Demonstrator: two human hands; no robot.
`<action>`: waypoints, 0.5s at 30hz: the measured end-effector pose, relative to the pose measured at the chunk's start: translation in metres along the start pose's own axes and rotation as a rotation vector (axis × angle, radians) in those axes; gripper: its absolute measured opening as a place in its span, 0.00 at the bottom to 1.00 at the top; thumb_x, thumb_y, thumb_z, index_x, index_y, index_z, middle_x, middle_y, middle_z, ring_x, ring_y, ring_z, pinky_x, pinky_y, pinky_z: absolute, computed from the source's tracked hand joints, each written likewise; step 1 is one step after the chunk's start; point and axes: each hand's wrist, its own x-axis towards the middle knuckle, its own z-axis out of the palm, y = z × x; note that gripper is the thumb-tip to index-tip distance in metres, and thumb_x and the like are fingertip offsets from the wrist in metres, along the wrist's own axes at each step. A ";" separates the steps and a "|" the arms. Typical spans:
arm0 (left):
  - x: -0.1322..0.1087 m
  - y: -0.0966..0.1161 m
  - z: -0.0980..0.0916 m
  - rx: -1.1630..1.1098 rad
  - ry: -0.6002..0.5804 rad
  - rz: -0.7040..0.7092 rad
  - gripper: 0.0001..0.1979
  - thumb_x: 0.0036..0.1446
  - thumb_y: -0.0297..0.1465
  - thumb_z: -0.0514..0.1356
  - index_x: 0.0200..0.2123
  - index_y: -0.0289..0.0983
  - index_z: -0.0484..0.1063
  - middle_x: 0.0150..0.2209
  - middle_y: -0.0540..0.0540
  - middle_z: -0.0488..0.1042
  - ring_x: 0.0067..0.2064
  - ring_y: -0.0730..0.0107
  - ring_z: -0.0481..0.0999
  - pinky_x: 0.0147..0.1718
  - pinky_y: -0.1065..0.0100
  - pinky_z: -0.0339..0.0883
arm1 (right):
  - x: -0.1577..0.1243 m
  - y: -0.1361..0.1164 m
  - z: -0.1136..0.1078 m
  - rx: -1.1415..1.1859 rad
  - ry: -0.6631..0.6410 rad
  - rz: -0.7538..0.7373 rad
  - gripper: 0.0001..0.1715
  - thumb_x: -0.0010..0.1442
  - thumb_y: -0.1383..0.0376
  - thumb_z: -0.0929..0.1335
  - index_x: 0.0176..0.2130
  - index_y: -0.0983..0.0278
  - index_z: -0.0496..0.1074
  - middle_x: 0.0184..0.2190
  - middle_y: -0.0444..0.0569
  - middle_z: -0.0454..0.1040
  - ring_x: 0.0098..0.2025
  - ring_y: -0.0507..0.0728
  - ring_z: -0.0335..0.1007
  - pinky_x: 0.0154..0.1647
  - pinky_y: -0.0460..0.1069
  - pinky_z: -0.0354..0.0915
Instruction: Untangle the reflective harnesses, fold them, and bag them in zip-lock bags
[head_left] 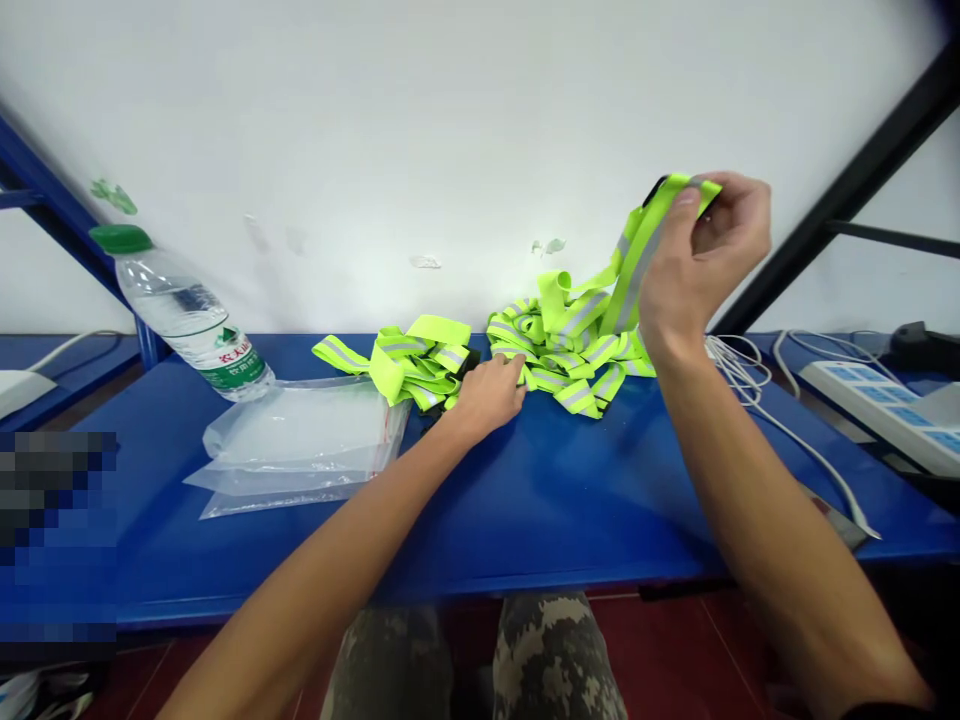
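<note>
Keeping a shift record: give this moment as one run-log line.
left hand touching neon reflective straps | right hand holding one strap | nearby plastic bags

A scuffed white wall (300, 120) rises behind the blue surface (570, 520), between a blue metal frame (52, 190) and a black bar (862, 170); the dark red floor (660, 650) below looks tiled, though dim.

A pixelated patch (56, 535) is blurring the near left end of the blue shelf (525, 520), hiding whatever lies there. The right hand (705, 260) is covering the upper end of a neon-yellow reflective strap (637, 265), and a dark object (435, 425) is sitting mostly hidden beneath the straps beside the left hand (487, 395). A power strip (877, 415) is running off the right edge, while the near edge is cutting off the camouflage trousers (555, 660).
</note>
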 end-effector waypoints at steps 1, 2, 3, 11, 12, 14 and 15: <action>0.002 -0.003 0.000 -0.002 -0.009 -0.015 0.23 0.61 0.36 0.56 0.58 0.36 0.66 0.52 0.33 0.73 0.49 0.45 0.76 0.45 0.54 0.69 | -0.002 0.001 -0.002 -0.021 -0.030 -0.012 0.09 0.67 0.65 0.58 0.44 0.67 0.63 0.43 0.58 0.69 0.46 0.58 0.71 0.51 0.56 0.67; 0.005 -0.006 -0.001 -0.031 0.008 -0.033 0.19 0.62 0.33 0.54 0.55 0.36 0.69 0.48 0.34 0.76 0.47 0.47 0.77 0.45 0.54 0.69 | -0.006 0.002 -0.005 -0.060 -0.099 -0.030 0.10 0.67 0.64 0.59 0.45 0.67 0.64 0.43 0.58 0.69 0.47 0.59 0.70 0.52 0.57 0.67; 0.007 -0.010 -0.002 -0.083 0.051 -0.055 0.17 0.63 0.31 0.51 0.52 0.35 0.72 0.45 0.35 0.77 0.46 0.49 0.78 0.45 0.55 0.68 | -0.013 0.005 -0.008 -0.121 -0.198 -0.055 0.12 0.67 0.64 0.60 0.46 0.67 0.65 0.44 0.58 0.70 0.49 0.61 0.70 0.53 0.59 0.66; 0.016 -0.029 -0.030 -0.676 0.570 -0.227 0.17 0.67 0.36 0.50 0.53 0.38 0.71 0.30 0.47 0.73 0.35 0.64 0.75 0.40 0.63 0.69 | -0.092 0.014 -0.020 -0.438 -1.119 -0.409 0.28 0.60 0.48 0.67 0.54 0.60 0.69 0.61 0.59 0.66 0.67 0.77 0.47 0.58 0.81 0.43; 0.016 -0.029 -0.036 -0.748 0.594 -0.243 0.16 0.66 0.36 0.51 0.52 0.39 0.71 0.27 0.49 0.70 0.32 0.65 0.73 0.37 0.64 0.69 | -0.096 0.016 -0.020 -0.447 -1.173 -0.431 0.30 0.60 0.49 0.67 0.56 0.59 0.69 0.61 0.59 0.66 0.67 0.77 0.48 0.58 0.81 0.43; 0.015 -0.028 -0.050 -0.910 0.653 -0.283 0.14 0.65 0.36 0.54 0.50 0.40 0.72 0.24 0.51 0.65 0.28 0.68 0.71 0.33 0.66 0.68 | -0.099 0.021 -0.021 -0.493 -1.181 -0.419 0.33 0.59 0.51 0.68 0.60 0.59 0.65 0.63 0.59 0.64 0.66 0.77 0.48 0.57 0.80 0.45; 0.015 -0.028 -0.057 -0.998 0.692 -0.301 0.12 0.64 0.36 0.56 0.48 0.41 0.72 0.24 0.51 0.65 0.28 0.69 0.71 0.33 0.67 0.68 | -0.098 0.025 -0.021 -0.526 -1.156 -0.392 0.34 0.59 0.53 0.68 0.62 0.58 0.63 0.63 0.59 0.65 0.66 0.77 0.49 0.56 0.80 0.46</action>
